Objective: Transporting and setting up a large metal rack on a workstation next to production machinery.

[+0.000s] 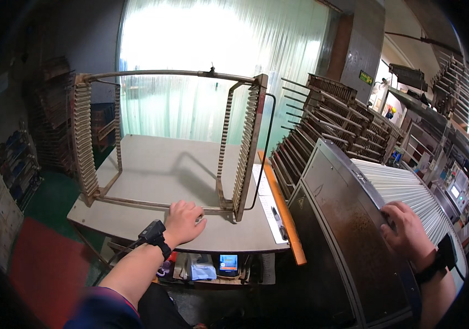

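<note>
A metal rack (251, 142) with rows of slots down its two sides stands upright on the grey table (152, 156). My left hand (184, 222) is at the rack's near bottom bar, its fingers curled over the bar and the thumb to the right. Over on the right, my right hand (408, 233) rests at the upper edge of a steel machine (344, 219), with its fingers bent around that edge. Part of its grip is hidden. Both wrists carry dark strapped devices.
An orange bar (282, 208) runs along the table's right edge, beside paper sheets and a pen (277, 215). Rollers (399, 183) top the machine. Several stacked racks (322, 120) stand behind it. Under the tabletop, a shelf holds a lit handheld device (228, 263). Plastic strip curtains (190, 109) hang behind.
</note>
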Available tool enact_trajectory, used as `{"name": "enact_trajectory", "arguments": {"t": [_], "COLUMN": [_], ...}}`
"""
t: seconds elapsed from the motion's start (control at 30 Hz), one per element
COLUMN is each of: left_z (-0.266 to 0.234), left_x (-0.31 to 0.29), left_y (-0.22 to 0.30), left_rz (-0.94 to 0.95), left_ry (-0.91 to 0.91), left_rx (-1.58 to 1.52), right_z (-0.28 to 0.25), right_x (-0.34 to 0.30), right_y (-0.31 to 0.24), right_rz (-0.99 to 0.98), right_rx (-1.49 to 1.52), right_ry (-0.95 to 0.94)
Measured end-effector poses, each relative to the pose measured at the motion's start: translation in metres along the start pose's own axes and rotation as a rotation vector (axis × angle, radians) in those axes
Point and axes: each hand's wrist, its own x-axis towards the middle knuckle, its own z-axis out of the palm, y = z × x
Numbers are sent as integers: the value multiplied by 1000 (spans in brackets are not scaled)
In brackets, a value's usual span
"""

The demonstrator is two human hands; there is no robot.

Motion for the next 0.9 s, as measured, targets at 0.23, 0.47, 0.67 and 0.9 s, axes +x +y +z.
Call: {"name": "enact_trajectory", "arguments": {"t": [0.23,0.47,0.67,0.9], "left_z": [3,2,5,6], "left_x": [0,1,0,0], "left_y": [-1,2,0,0], "left_rz": [-2,1,12,-5], "left_ry": [17,-27,-15,-22], "left_rx": [-20,36,44,30], "right_z": [-1,0,2,2], "right_x": [-1,0,0,0], "right_y": [-1,0,4,2], "right_rz": [2,15,-3,5], "right_rx": [-3,4,-20,11], "right_ry": [-10,-17,-5,4]}}
